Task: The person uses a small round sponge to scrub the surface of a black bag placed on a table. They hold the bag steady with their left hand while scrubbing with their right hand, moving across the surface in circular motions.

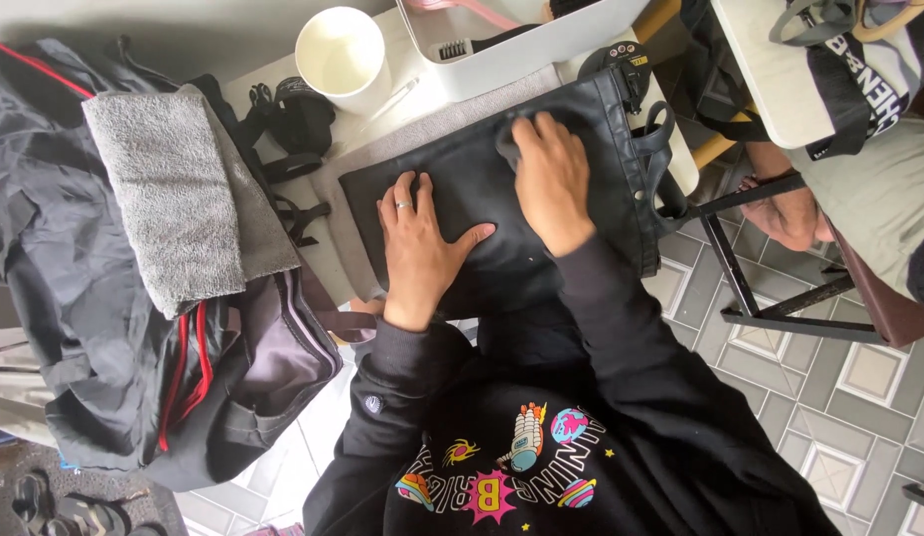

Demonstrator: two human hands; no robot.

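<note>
Pressing flat on the black leather bag [571,149], the left hand [419,241] lies released, fingers spread, a ring showing. The right hand [551,179] is clenched on a small dark cloth [505,139] against the bag, which lies on the counter [333,238] beside a white cup [343,58] and grey towel [169,194]

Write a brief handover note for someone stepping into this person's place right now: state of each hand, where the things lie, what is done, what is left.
Left hand: flat, fingers spread, pressing down the black leather bag lying on the white table.
Right hand: presses a small dark cloth against the bag's upper face.
Nearby: folded grey towel on a dark jacket at left; white round cup and white plastic tub above.
Done: bag laid flat, steadied.
Left: wiping appears under way; how far cannot be told.
</note>
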